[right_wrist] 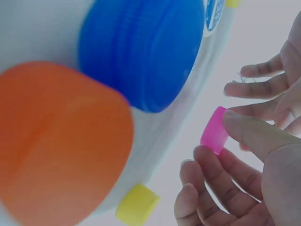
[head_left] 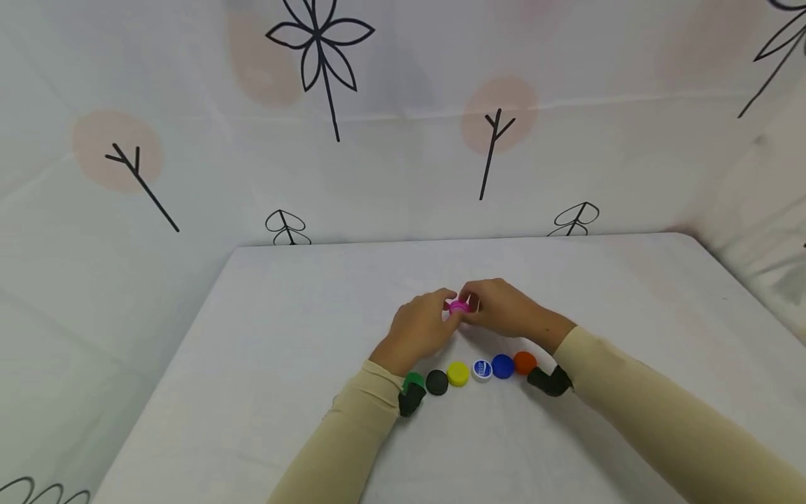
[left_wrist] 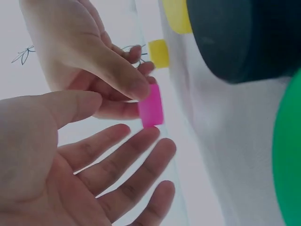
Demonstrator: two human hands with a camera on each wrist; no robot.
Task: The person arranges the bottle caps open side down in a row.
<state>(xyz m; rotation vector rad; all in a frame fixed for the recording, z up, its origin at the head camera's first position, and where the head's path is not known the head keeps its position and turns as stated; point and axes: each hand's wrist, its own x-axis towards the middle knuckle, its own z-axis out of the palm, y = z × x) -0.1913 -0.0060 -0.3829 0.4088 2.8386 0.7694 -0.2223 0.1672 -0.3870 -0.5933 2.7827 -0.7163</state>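
Observation:
A pink bottle cap (head_left: 459,307) is held up above the white table, between the two hands. My right hand (head_left: 500,306) pinches it; in the right wrist view the thumb presses one side of the cap (right_wrist: 215,132) and a fingertip lies at its lower edge. My left hand (head_left: 420,325) is on the cap's other side with its fingers spread. In the left wrist view, a fingertip of that hand reaches right to the lower edge of the cap (left_wrist: 151,106), while its thumb stands apart.
Nearer the body runs a row of caps: green (head_left: 413,380), black (head_left: 437,382), yellow (head_left: 457,374), white-and-blue (head_left: 482,370), blue (head_left: 503,366) and orange (head_left: 525,362). Another yellow cap (right_wrist: 137,205) stands beyond, hidden in the head view. A patterned cloth (head_left: 403,168) hangs behind the table.

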